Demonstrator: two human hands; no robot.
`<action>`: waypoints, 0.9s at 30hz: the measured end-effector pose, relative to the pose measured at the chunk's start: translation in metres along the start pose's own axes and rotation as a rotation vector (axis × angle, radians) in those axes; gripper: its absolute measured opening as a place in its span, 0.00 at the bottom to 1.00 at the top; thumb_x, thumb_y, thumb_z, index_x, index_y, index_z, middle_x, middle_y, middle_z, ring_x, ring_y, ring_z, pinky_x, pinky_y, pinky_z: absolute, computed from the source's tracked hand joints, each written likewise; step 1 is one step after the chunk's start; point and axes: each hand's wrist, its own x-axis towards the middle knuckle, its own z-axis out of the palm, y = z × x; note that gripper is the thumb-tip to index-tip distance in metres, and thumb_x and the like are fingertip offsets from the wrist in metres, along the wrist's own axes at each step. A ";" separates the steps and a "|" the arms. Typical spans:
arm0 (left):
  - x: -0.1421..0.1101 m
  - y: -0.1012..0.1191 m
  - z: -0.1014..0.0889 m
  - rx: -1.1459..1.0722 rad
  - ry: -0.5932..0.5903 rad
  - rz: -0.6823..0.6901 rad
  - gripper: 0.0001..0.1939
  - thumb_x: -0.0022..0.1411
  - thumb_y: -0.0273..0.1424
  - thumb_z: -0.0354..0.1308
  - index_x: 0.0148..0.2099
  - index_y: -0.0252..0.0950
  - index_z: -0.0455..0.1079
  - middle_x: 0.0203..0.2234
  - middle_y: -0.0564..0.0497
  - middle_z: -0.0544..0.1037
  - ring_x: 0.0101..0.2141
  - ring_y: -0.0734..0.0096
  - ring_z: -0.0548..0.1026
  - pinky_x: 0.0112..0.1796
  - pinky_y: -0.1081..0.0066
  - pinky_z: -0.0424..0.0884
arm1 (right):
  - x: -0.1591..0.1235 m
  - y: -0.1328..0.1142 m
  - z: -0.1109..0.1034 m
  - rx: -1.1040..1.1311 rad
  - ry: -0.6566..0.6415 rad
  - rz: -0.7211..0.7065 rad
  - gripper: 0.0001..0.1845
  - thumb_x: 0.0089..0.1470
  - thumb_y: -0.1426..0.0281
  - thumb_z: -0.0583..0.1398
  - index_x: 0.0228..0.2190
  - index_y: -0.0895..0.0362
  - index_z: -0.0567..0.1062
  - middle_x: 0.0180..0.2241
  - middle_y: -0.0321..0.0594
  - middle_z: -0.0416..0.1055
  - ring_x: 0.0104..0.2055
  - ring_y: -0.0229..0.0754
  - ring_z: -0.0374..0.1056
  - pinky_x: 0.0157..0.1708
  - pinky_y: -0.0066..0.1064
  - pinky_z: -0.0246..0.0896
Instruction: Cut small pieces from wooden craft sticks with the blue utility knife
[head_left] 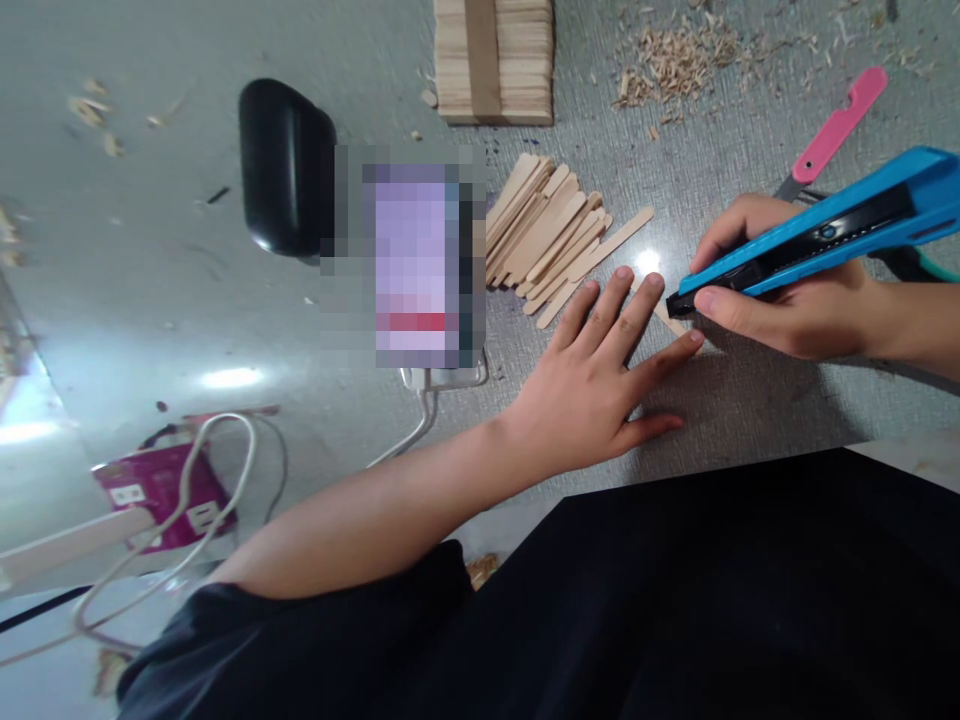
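Note:
My right hand (810, 300) is closed round a blue utility knife (832, 225), its black tip pointing left and down at the table. Beneath that tip lies a wooden craft stick (666, 318), partly covered by my hands; whether the blade touches it I cannot tell. My left hand (592, 375) rests flat with its fingers spread, the fingertips at the stick and beside it. Just beyond those fingers is a loose pile of craft sticks (547, 225), with one stick (619, 240) jutting out to the right.
A banded bundle of sticks (517, 70) sits at the top, wood shavings (682, 60) to its right. A pink-handled folding tool (840, 125) lies behind my right hand. Left are a blurred-out phone (416, 260) on a white cable (424, 420), a black case (285, 165) and a purple packet (165, 490).

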 end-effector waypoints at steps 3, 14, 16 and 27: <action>0.000 0.000 0.000 0.011 -0.015 -0.003 0.45 0.72 0.60 0.61 0.81 0.49 0.57 0.82 0.36 0.46 0.80 0.30 0.48 0.75 0.35 0.49 | 0.000 0.000 0.000 -0.004 0.010 -0.005 0.06 0.61 0.65 0.67 0.41 0.50 0.79 0.36 0.38 0.80 0.33 0.44 0.76 0.35 0.40 0.79; -0.001 -0.001 -0.001 0.020 -0.025 0.009 0.45 0.73 0.60 0.60 0.82 0.49 0.56 0.82 0.35 0.45 0.80 0.29 0.48 0.75 0.35 0.50 | 0.001 0.004 -0.001 -0.008 0.005 -0.031 0.08 0.60 0.63 0.68 0.41 0.50 0.79 0.34 0.38 0.79 0.34 0.43 0.76 0.34 0.38 0.79; -0.001 -0.001 0.000 0.021 -0.027 0.005 0.45 0.72 0.60 0.61 0.82 0.49 0.56 0.82 0.34 0.44 0.79 0.28 0.48 0.75 0.34 0.49 | 0.001 0.003 -0.001 -0.010 0.005 -0.023 0.08 0.60 0.62 0.69 0.41 0.49 0.78 0.33 0.37 0.79 0.34 0.44 0.76 0.34 0.39 0.79; -0.001 0.000 -0.002 -0.002 -0.018 0.003 0.44 0.73 0.59 0.61 0.82 0.49 0.56 0.82 0.36 0.45 0.79 0.29 0.49 0.75 0.34 0.49 | 0.001 -0.001 -0.001 -0.003 0.014 -0.013 0.06 0.59 0.65 0.68 0.39 0.49 0.78 0.34 0.36 0.79 0.35 0.45 0.78 0.35 0.40 0.80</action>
